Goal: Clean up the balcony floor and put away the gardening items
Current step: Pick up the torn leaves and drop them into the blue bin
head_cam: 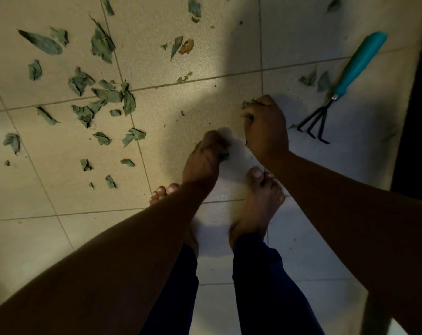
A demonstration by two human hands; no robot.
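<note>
Both hands are down at the tiled floor (171,112), just ahead of the bare toes. Left hand (206,157) has its fingers curled round a wad of green leaf bits (225,154). Right hand (265,128) is clenched on more, a bit (248,103) poking out past the knuckles. Loose dry leaves (101,97) are scattered well off to the left. The teal-handled hand rake (343,85) lies near the right hand, untouched.
</note>
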